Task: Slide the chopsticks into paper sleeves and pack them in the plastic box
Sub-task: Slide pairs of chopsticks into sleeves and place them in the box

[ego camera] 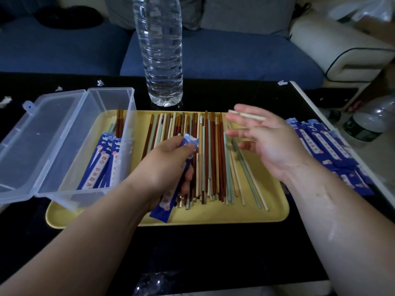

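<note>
Head view: left hand (168, 161) grips paper sleeve (171, 189); right hand (263, 139) splayed open, pale chopstick (245, 115) across fingertips, above tray (213, 216).

Loose chopsticks (205, 159) — brown, cream, pale green — lie side by side mid-scene. Blue paper sleeves (329, 150) are heaped right; filled ones lean inside the open clear plastic box (89, 146), left.

two bare forearms, no sleeves, watch or rings showing. the left hand (168, 161) and right hand (269, 142) are ungloved; pale whitish smears streak the right forearm (333, 221) along its outer side.
</note>
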